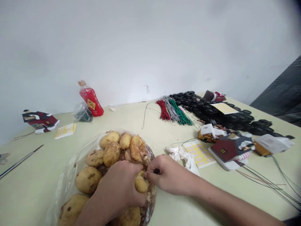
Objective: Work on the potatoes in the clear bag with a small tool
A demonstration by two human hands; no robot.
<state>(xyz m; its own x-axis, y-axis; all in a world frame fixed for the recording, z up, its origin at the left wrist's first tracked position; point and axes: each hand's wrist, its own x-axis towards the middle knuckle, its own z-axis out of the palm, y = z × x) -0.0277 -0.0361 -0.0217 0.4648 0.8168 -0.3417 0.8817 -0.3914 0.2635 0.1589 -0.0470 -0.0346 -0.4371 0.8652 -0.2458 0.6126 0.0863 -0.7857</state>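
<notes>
A clear plastic bag (68,175) lies open on the pale table (145,131), filled with several potatoes (110,152) and a heap of peelings. My left hand (119,188) is wrapped around a partly peeled yellow potato (141,183) over the bag. My right hand (166,175) is pinched against that potato's right side, with a small dark thing between its fingers that I cannot make out. Both forearms come in from the bottom edge.
A red bottle (91,99) stands at the back by the wall. Bundles of red, grey and green wires (172,111), several black round parts (211,110), small model houses (228,149), sticker sheets (199,153), crumpled tissue (181,155) lie right. A metal rod (21,161) lies left.
</notes>
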